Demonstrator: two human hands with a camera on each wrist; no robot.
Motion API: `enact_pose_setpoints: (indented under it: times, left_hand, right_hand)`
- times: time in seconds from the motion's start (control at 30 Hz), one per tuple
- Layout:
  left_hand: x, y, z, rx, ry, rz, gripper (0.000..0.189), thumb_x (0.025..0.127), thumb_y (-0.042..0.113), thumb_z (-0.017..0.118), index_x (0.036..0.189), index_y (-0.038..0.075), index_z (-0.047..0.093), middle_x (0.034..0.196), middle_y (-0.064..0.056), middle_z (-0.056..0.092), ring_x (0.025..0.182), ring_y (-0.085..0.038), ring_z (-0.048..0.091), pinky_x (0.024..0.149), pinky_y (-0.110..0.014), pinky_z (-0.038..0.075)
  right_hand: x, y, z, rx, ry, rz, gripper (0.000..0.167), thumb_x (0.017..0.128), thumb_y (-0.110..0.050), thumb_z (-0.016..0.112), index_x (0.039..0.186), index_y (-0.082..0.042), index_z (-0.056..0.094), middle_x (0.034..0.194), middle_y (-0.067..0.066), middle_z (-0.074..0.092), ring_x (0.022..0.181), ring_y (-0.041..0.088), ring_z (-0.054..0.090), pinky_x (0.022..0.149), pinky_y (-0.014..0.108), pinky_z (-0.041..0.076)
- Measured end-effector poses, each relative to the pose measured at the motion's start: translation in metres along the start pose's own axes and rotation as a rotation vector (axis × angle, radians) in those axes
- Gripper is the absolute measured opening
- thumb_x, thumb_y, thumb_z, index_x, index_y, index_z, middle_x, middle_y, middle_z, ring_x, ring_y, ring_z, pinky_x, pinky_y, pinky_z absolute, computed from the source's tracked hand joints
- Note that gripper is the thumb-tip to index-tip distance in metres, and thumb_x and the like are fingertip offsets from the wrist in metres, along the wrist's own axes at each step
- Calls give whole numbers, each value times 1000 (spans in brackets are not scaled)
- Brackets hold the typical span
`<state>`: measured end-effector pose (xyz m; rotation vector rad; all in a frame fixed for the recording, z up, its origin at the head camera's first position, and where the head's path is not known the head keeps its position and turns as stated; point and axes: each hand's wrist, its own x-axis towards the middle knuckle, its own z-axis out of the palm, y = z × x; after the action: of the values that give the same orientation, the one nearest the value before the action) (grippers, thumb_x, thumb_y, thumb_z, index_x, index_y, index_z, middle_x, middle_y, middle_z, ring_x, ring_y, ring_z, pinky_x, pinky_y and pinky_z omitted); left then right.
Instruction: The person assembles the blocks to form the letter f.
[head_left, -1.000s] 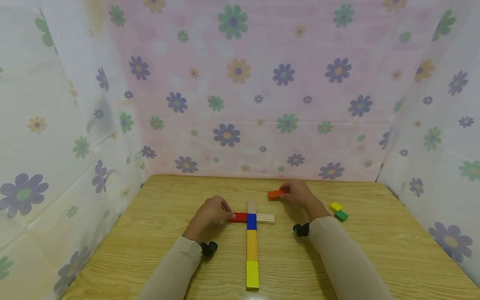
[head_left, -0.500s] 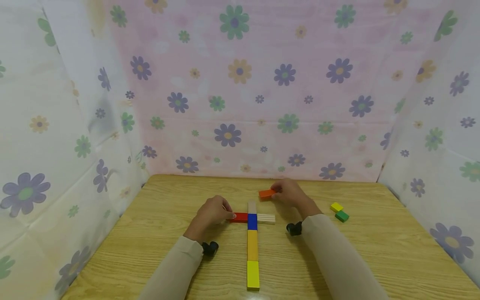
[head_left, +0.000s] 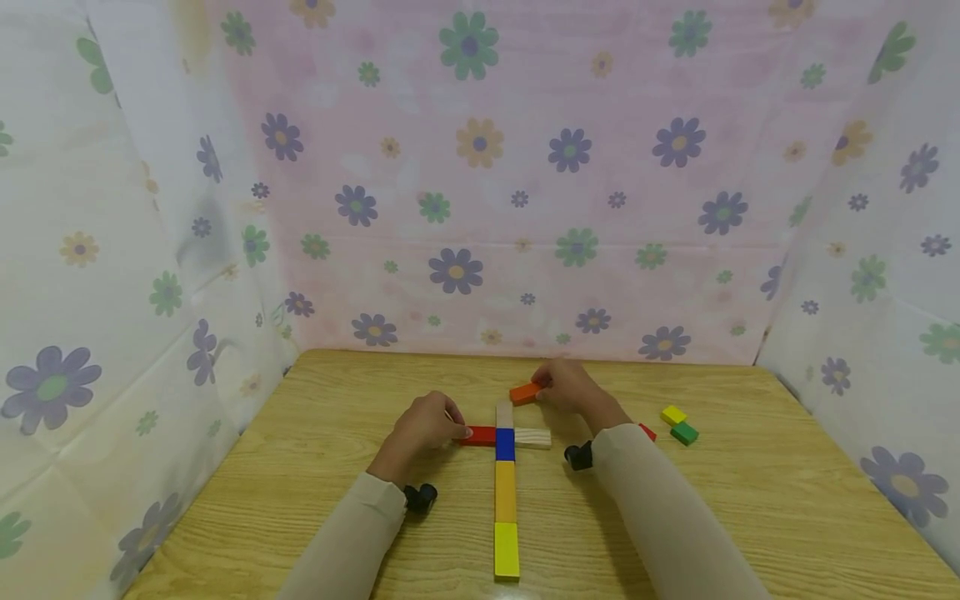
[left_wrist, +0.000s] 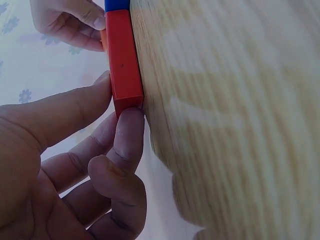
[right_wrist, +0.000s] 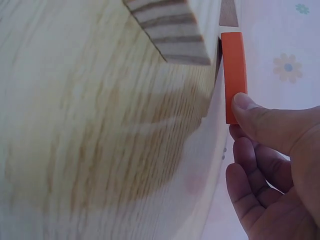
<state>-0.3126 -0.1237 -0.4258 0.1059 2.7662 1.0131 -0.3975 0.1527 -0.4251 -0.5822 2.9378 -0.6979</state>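
My left hand [head_left: 427, 425] holds the outer end of a red block [left_wrist: 125, 60], thumb along its side and a finger at its end face. The block's other end meets a blue block [head_left: 505, 444]. Thumb and fingers of my right hand [head_left: 572, 390] pinch one end of an orange block [right_wrist: 235, 75]. Its free end is close behind the plain wooden block [head_left: 504, 415] that tops the row. A striped pale wooden block [head_left: 532, 437] lies right of the blue one. Towards me, the row continues with a yellow-orange block [head_left: 506, 492] and a yellow block [head_left: 506, 552].
To the right lie a small yellow block [head_left: 673, 415] and a green block [head_left: 684, 433], corner to corner. Another red block [head_left: 648, 432] shows partly behind my right sleeve. Flowered cloth [head_left: 525, 167] hangs behind the wooden table [head_left: 337, 383] and at both sides.
My right hand has moved left with the orange block, towards the top of the row. A red block at the right has come into sight past the sleeve. The left hand stays put.
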Motion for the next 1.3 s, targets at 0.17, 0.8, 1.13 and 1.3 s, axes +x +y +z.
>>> enact_pose_setpoints:
  times: [0.17,0.8,1.13,1.3]
  left_hand:
    - [0,0,0,-16,7,0,17,88,28,84,86,15,73,82,-1,68,71,-22,61,63,-34,48]
    - [-1,3,0,-9,10,-16,16,88,27,84,87,15,74,84,-1,68,73,-22,61,63,-34,48]
    - [0,1,0,-17,6,-7,17,88,27,84,86,15,72,84,-2,68,74,-22,60,64,-34,47]
    - [0,1,0,-18,5,0,17,88,26,84,87,15,72,84,-1,68,76,-22,59,65,-35,47]
  right_hand:
    - [2,-1,3,-12,-6,15,28,94,-7,75,122,-3,75,117,12,74,109,29,67,101,48,54]
    - [6,-9,9,6,-30,70,29,95,0,71,123,-4,75,119,13,72,104,27,65,98,45,56]
    - [8,-8,9,1,-36,70,33,95,1,68,125,-10,76,122,11,72,110,29,66,97,45,56]
    - [7,-9,9,-11,-28,52,33,96,1,67,125,-11,76,122,12,71,109,30,65,96,46,56]
